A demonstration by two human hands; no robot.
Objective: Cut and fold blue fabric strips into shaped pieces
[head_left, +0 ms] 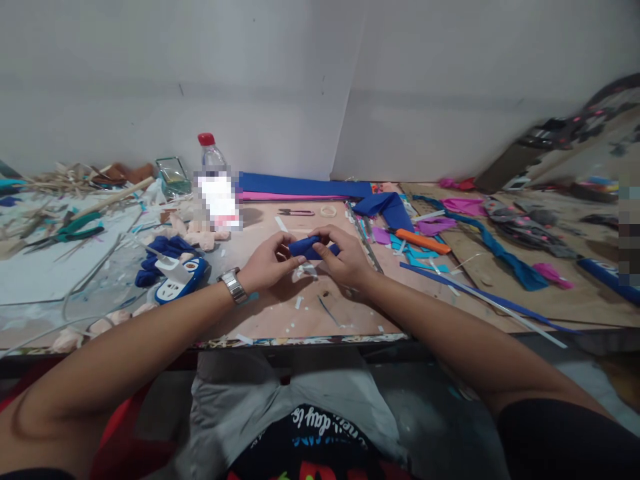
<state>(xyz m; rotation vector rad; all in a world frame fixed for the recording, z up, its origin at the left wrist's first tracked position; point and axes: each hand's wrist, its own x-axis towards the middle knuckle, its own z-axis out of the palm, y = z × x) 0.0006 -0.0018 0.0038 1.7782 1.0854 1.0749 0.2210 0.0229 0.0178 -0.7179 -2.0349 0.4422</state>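
Both hands hold a small folded piece of blue fabric or crepe paper (pixel 304 247) over the middle of the work board (pixel 280 313). My left hand (pixel 273 260) pinches its left end between thumb and fingers. On the other side, my right hand (pixel 345 257) grips the right end, its thumb pressed on the near face. The fingers behind the piece are partly hidden. Beyond the hands lie thread snips (pixel 296 213) and a ring of pale tape (pixel 328 211). White paper scraps are scattered on the board below them.
At left are a blue-and-white power strip (pixel 181 280), dark blue pieces (pixel 163 259) and green-handled pliers (pixel 80 230). A red-capped bottle (pixel 213 157) stands behind. Long blue strips (pixel 300 185) lie along the wall. An orange utility knife (pixel 424 241) and coloured scraps are at right.
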